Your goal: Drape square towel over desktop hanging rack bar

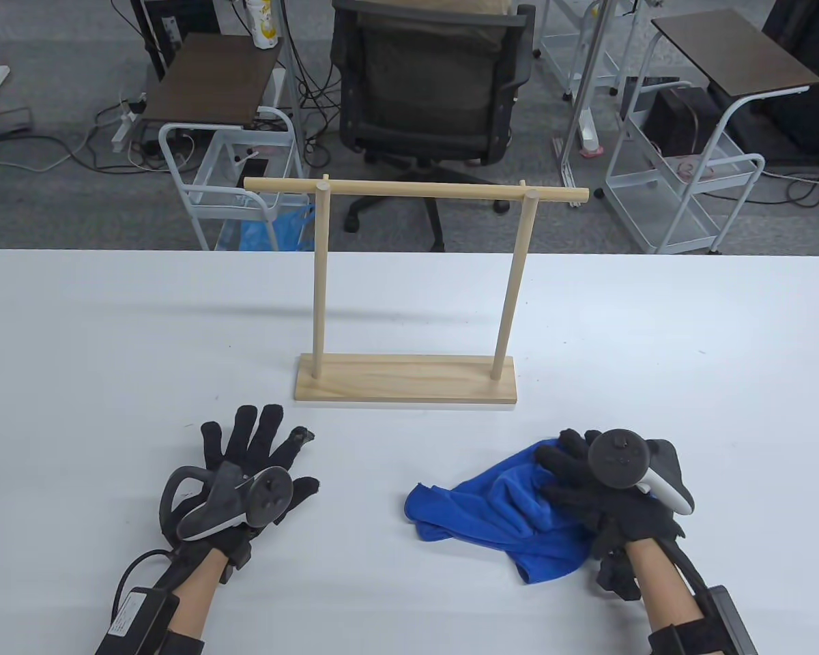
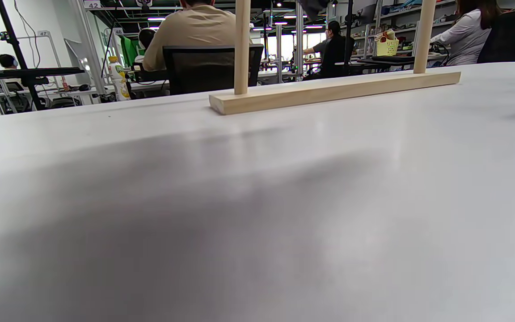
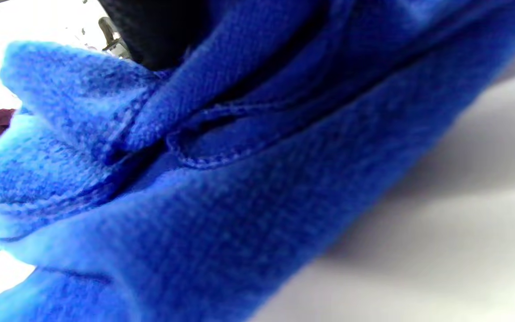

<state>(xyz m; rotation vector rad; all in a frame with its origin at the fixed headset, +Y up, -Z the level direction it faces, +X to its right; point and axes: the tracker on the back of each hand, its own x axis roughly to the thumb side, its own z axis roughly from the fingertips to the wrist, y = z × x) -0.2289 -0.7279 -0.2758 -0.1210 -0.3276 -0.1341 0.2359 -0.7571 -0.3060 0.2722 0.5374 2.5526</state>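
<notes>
White table (image 1: 109,327), wooden rack (image 1: 409,286), 1 blue towel (image 1: 491,512), 2 gloved hands.

Table view: office chair (image 1: 426,89) and carts behind; left hand (image 1: 246,471) flat, fingers spread, holding nothing; right hand (image 1: 607,491) closed on the crumpled towel, right of the rack base. Left wrist view: rack base (image 2: 333,91) ahead, seated people beyond. Right wrist view: towel folds (image 3: 221,179) fill the frame above the table.

Black knit gloves on left grip (image 1: 256,471) and right grip (image 1: 604,491), grey-white trackers, bare forearms

bright even light; right wrist view blurred.
</notes>
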